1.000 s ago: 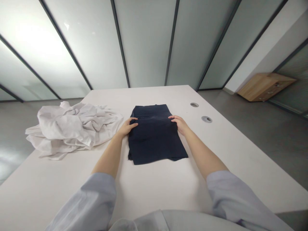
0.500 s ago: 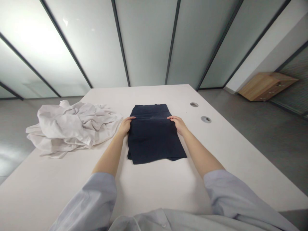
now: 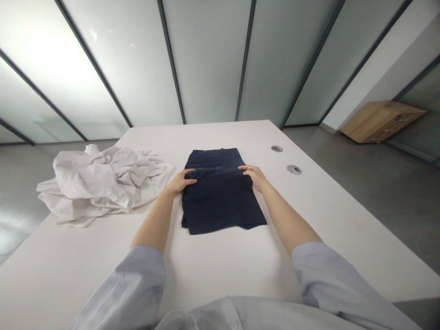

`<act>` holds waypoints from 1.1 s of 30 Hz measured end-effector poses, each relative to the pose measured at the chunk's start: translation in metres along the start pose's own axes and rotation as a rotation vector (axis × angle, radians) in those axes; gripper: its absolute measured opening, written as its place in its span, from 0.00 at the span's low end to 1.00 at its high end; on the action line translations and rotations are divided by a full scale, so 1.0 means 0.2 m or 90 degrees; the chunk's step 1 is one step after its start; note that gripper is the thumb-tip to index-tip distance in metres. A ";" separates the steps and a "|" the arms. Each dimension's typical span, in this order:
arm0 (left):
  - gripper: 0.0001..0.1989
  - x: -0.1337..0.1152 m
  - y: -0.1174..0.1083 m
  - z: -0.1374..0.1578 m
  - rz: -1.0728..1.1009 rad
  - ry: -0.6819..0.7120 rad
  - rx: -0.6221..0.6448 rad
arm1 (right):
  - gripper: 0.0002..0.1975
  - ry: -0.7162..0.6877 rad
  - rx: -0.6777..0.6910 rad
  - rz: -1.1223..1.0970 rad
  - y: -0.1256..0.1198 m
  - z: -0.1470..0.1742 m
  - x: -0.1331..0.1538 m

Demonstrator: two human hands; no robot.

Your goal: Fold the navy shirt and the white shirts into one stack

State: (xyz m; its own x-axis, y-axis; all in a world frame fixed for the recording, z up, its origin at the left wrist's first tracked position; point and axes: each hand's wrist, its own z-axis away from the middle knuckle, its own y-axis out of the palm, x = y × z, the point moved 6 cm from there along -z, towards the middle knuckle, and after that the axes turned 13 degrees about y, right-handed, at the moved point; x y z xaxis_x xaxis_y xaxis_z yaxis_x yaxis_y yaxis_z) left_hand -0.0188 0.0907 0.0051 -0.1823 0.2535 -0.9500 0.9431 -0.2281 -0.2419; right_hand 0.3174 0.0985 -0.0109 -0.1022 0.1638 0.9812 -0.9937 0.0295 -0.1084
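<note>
While the folded dark cloth [image 3: 222, 201] lies flat on the pale counter [image 3: 220, 266], here's the left grip [image 3: 178, 182], wide, thumb and finger parted over its left edge; the right grip [image 3: 258, 178] touches the opposite edge, pinching or not, I can't tell! Crumpled white fabric [image 3: 103, 183] sprawls leftward.

Frosted panels [image 3: 209, 59], grey floor [image 3: 364, 176], wooden cabinet [image 3: 366, 121] at right, apparently with drawers [image 3: 390, 129]
</note>
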 end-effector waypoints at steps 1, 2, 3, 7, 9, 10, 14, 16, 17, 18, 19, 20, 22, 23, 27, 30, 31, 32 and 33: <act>0.37 0.01 0.00 0.00 0.000 0.000 -0.005 | 0.17 0.004 0.007 -0.003 0.00 0.00 0.00; 0.36 0.01 -0.01 0.00 0.007 -0.004 -0.008 | 0.17 0.010 0.015 -0.007 0.00 0.00 0.00; 0.35 0.02 -0.01 0.00 0.019 -0.009 -0.008 | 0.18 0.020 0.025 -0.010 0.00 0.00 -0.01; 0.33 0.02 -0.01 0.00 0.048 -0.035 0.007 | 0.24 0.061 0.102 -0.013 0.03 0.01 -0.01; 0.31 0.01 -0.01 0.00 0.024 -0.040 0.020 | 0.27 0.065 0.140 -0.010 0.05 0.02 -0.01; 0.30 0.00 -0.01 0.00 0.010 -0.041 0.032 | 0.28 0.063 0.150 -0.006 0.06 0.03 0.00; 0.28 -0.03 0.00 0.00 -0.029 -0.028 0.091 | 0.27 0.012 0.118 0.086 0.04 0.02 0.04; 0.25 -0.04 0.00 -0.01 -0.071 -0.015 0.107 | 0.24 -0.025 0.095 0.166 0.03 0.01 0.08; 0.23 -0.04 -0.01 -0.02 -0.107 -0.007 0.108 | 0.23 -0.039 0.092 0.202 0.03 0.00 0.09; 0.21 -0.05 -0.02 -0.03 -0.151 0.004 0.106 | 0.21 -0.049 0.092 0.233 0.02 0.00 0.11; 0.18 -0.06 -0.03 -0.05 -0.198 0.016 0.106 | 0.19 -0.057 0.095 0.262 0.02 -0.01 0.12; 0.16 -0.08 -0.04 -0.07 -0.245 0.028 0.111 | 0.16 -0.064 0.095 0.291 0.02 -0.01 0.14; 0.14 -0.11 -0.06 -0.12 -0.326 0.054 0.134 | 0.11 -0.070 0.081 0.358 0.00 -0.02 0.20; 0.14 -0.13 -0.07 -0.15 -0.362 0.068 0.149 | 0.09 -0.072 0.071 0.393 -0.01 -0.03 0.23; 0.14 -0.25 -0.12 -0.32 -0.508 0.138 0.195 | 0.06 -0.098 0.042 0.518 -0.03 -0.13 0.40; 0.17 -0.42 -0.17 -0.49 -0.621 0.189 0.159 | 0.05 -0.188 -0.043 0.575 -0.06 -0.25 0.60; 0.18 -0.48 -0.19 -0.54 -0.666 0.195 0.142 | 0.05 -0.240 -0.092 0.576 -0.08 -0.28 0.68; 0.18 -0.56 -0.22 -0.58 -0.707 0.200 0.114 | 0.05 -0.296 -0.140 0.567 -0.09 -0.30 0.76; 0.19 -0.63 -0.24 -0.61 -0.737 0.207 0.077 | 0.06 -0.351 -0.184 0.555 -0.11 -0.31 0.84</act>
State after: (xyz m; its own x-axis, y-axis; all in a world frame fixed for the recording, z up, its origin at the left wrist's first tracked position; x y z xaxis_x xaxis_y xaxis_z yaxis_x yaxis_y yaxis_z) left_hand -0.0072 0.1837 0.1603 -0.8067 0.5870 -0.0681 0.2321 0.2088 -0.9500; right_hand 0.3246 0.1865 0.1464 -0.8503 -0.2245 0.4759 -0.5262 0.3610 -0.7699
